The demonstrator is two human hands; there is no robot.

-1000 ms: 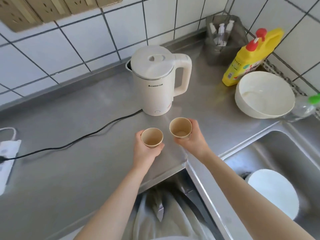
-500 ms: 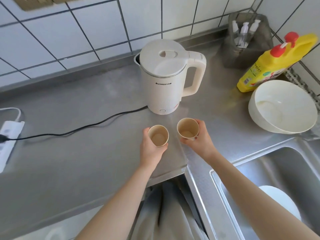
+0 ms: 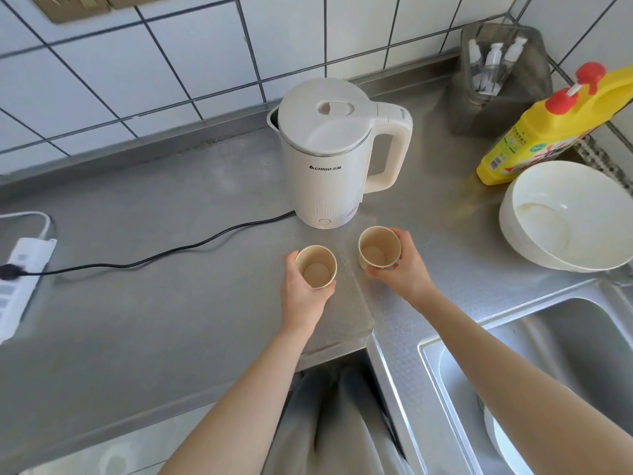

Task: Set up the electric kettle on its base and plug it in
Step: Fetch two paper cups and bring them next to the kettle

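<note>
**Kettle seated and plugged in; cups in both hands**

The kettle (image 3: 329, 159) stands upright toward the back of the tabletop (image 3: 171, 303), lid closed, handle turned to my right. Whether a separate base sits under it I cannot tell from here. Its black cord (image 3: 154, 257) runs left across the steel to the plug (image 3: 8, 271), which sits in the white power strip (image 3: 24, 286) at the far left edge. Judging by that, the setup looks done, or nearly so.

Just in front of the kettle, my left hand (image 3: 301, 296) wraps a paper cup (image 3: 315, 266), fingers curled round its wall. My right hand (image 3: 400, 269) has the same closed grip on a second cup (image 3: 379, 247). Both cups look empty and stand apart from each other.

Further right are a white bowl (image 3: 565, 217), a yellow bottle (image 3: 541, 132) and the sink (image 3: 548, 371).

Next I would likely release the cups and check the kettle's switch.
</note>
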